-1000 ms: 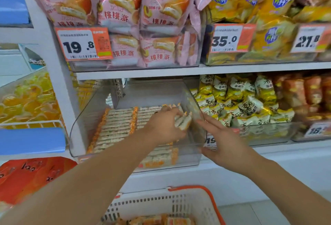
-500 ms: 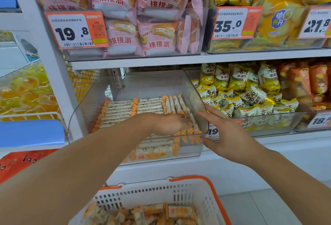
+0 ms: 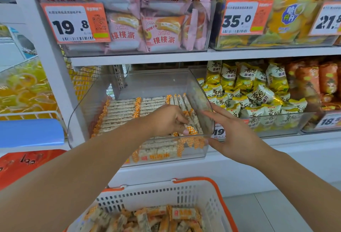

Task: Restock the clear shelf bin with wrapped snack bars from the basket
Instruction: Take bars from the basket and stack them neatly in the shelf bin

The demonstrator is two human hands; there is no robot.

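Snack bars (image 3: 186, 110) held in the left hand a sec ago are now down in the clear shelf bin (image 3: 201, 148), standing as a lengthwise row at its right end, just beside the right wall. Rest of the bars in the bin lie crosswise in neat rows to the left of that row. Means this batch is delivered, by my read; it's being tidied, not carried.

Left hand (image 3: 166, 120) is inside the bin near its front-right corner, palm down, fingers curled onto the orange-check wrapper ends of the nearest bars, w/ what looks like a light pinch on one end. Grip is narrow, on the bars, prob. nudging them into line rather than lifting. Forearm runs in over the bin's front lip.

Right hand (image 3: 238, 137) is outside the bin at its front-right corner, fingers straight and spread, tips touching the right wall, thumb at the front edge. Grip wide, holding nothing, seems to steady the bin.

Basket (image 3: 217, 193) sits below the bin, nearer the viewer, w/ plenty of bars left loose inside, so restock is far from done. Right of the bin: another bin of yellow packets (image 3: 258, 95). Above the bin: pink pie bags (image 3: 162, 30) and a 19.8 price tag (image 3: 73, 23).
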